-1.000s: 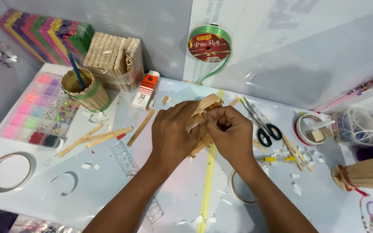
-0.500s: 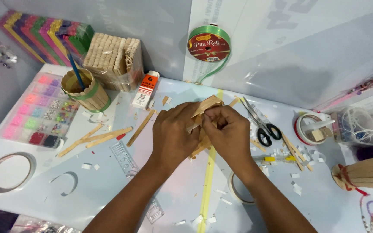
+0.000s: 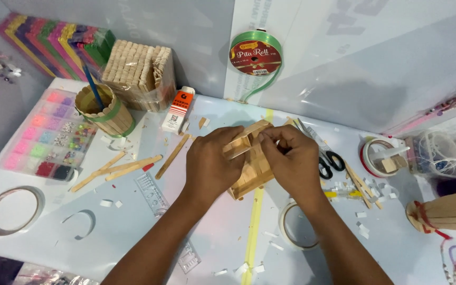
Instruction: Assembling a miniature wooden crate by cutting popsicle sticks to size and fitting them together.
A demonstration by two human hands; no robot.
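Pale grey wall panels rise behind the white tabletop (image 3: 54, 248), which carries everything we see here, scattered with small white scraps of paper.

Largest among the things, a bundle of coloured foam sheets (image 3: 54, 39) leans at the far left corner, with a wrapped stack of wooden sticks (image 3: 138, 74) just beside it. Along the left edge lies a clear bead organiser (image 3: 43, 134) with pink, green and dark compartments, and near the front left corner a roll of clear tape (image 3: 11, 210) lies flat. A stick-clad cup (image 3: 104, 111) with a green band stands between the organiser and the stack, a blue stick in it. A green ribbon spool (image 3: 255, 51) leans against the wall at the far edge.

Near the middle of the tabletop we find the small stick box (image 3: 252, 169), held just above the surface between both hands. Our left hand (image 3: 212, 166) wraps its near-left side, fingers curled and pinching one wooden piece at the top. Our right hand (image 3: 291, 163) grips the right side, thumb and fingertips pressed together on that same upper edge, close to the left fingers.

A yellow strip (image 3: 253, 227) runs from under the box to the front edge, beside another tape roll (image 3: 294, 229). Black-handled scissors (image 3: 325, 155) lie just right of the right hand. Loose sticks (image 3: 120, 169), a clear ruler (image 3: 151, 192) and an orange-capped glue bottle (image 3: 178, 110) lie left of the hands.
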